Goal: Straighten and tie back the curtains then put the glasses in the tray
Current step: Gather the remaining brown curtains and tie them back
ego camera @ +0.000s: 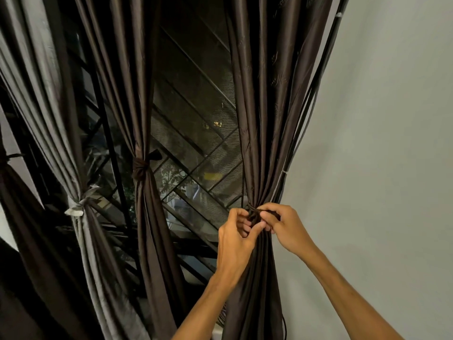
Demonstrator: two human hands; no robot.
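Pinching the tie (253,213) with curled fingers of left hand (235,231) and right hand (282,224), close together at the gathered waist of the rightmost brown curtain (264,119), just beside the grey wall (392,143), with the middle curtain (142,119) already knotted.

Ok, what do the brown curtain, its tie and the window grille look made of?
Brown curtain: seemingly satin-like woven fabric, perhaps polyester; soft sheen along its folds.
Tie: dark cloth band, largely hidden.
Window grille: probably dark painted metal; thin, straight, rigid bars.
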